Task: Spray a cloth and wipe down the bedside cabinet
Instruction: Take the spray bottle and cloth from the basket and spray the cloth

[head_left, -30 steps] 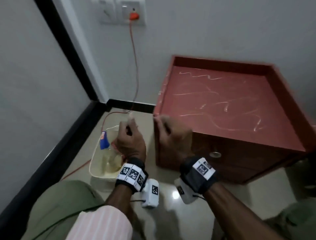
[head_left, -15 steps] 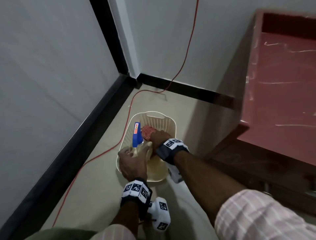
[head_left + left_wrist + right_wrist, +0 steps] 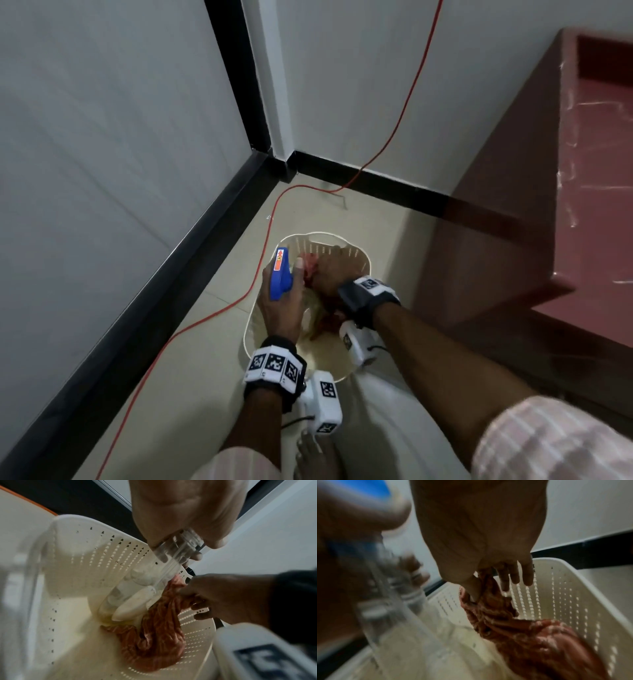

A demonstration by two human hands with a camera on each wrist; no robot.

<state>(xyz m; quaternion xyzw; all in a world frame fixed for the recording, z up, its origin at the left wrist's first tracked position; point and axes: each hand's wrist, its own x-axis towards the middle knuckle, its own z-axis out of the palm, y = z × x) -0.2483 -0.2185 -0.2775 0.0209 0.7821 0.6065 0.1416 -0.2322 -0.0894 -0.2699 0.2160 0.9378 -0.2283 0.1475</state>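
A cream perforated basket stands on the floor by the wall corner. My left hand grips the neck of a clear spray bottle with a blue trigger head; the bottle's base is still inside the basket. My right hand pinches a crumpled reddish cloth between thumb and fingers, and the cloth trails down to the basket floor. The reddish-brown bedside cabinet stands to the right, its top streaked with white marks.
A red cable runs down the wall and across the floor left of the basket. Black skirting lines both walls at the corner. My bare foot is on the pale tiled floor just below the basket.
The view swung from the cabinet top down to the basket. Both hands went into the basket; the left took hold of the spray bottle and the right took hold of the cloth.
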